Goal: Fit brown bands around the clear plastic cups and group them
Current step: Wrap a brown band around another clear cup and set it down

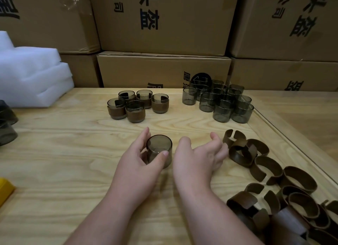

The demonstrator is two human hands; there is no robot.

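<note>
A person held one smoky clear cup [159,150] at the middle of a wooden table [54,171], the other hand reaching toward a heap of brown bands [274,180].

The cup stood upright, its axis vertical; whether the mouth faced up was hard to tell. The left hand [140,162] curled around it, thumb on the near wall, fingers behind. The right hand [199,157] lay with fingers loosely spread, holding nothing, fingertips just beside the nearest band [241,153]. Five banded cups [137,106] clustered farther back, mouths up; bare cups [221,102] stood grouped to their right. The bands ran along the right edge, the frame cutting off the nearest. Cardboard boxes [164,25] walled the back, white foam [31,76] at left.
</note>
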